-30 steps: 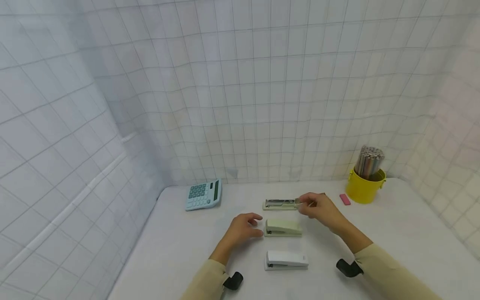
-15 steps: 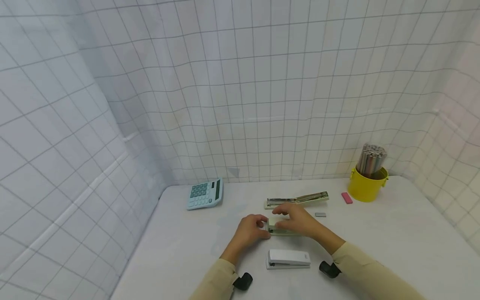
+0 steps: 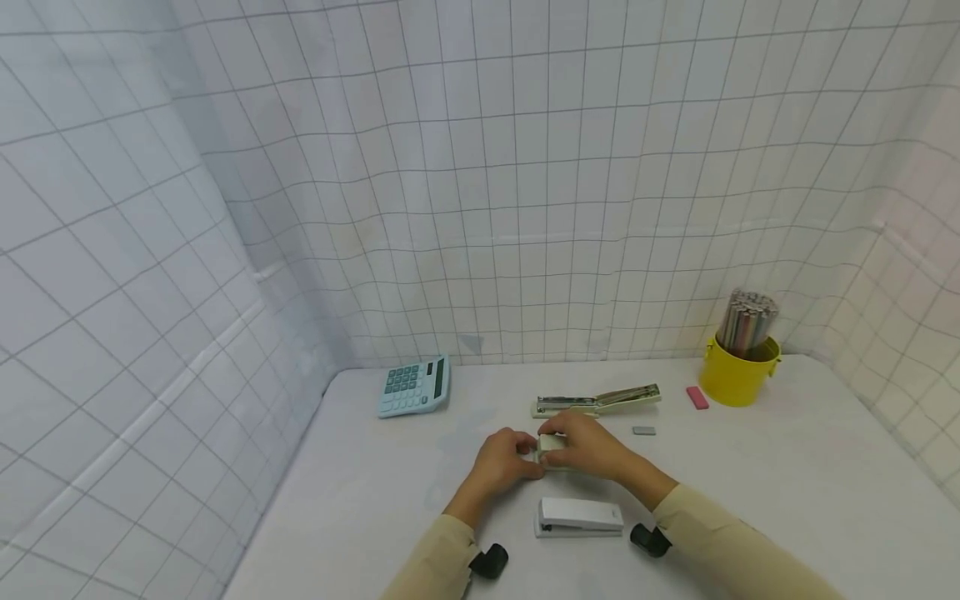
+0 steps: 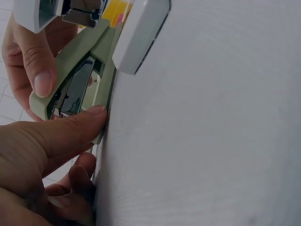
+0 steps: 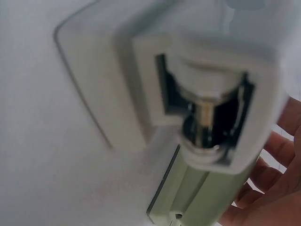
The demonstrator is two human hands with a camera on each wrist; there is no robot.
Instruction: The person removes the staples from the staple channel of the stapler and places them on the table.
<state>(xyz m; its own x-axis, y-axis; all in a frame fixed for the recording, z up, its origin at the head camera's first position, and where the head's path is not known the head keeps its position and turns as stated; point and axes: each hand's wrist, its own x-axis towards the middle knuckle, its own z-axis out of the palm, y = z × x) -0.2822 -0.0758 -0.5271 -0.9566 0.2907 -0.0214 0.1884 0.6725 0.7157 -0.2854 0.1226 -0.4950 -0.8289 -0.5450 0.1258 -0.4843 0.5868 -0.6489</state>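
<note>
A pale green stapler (image 3: 551, 443) lies between my hands in the head view. My left hand (image 3: 498, 458) pinches the front end of its base, and in the left wrist view the left thumb (image 4: 75, 125) presses on that base. From the other side my right hand (image 3: 588, 448) grips the upper arm near its front, thumb on top. The stapler's jaws stand slightly apart, with its metal magazine (image 4: 77, 87) showing. In the right wrist view the rear of the green stapler (image 5: 207, 195) appears beside the right fingers (image 5: 263, 176).
A white stapler (image 3: 579, 517) lies nearer to me. Behind is another pale green stapler (image 3: 628, 397), folded wide open, with a grey staple strip (image 3: 643, 431) near it. Farther out are a blue calculator (image 3: 414, 387), pink eraser (image 3: 697, 397) and yellow bucket (image 3: 735, 379) of pencils.
My right hand has left the rear stapler, which now lies unfolded, and has come left onto the middle one. The left hand has closed in on its front. A staple strip now shows.
</note>
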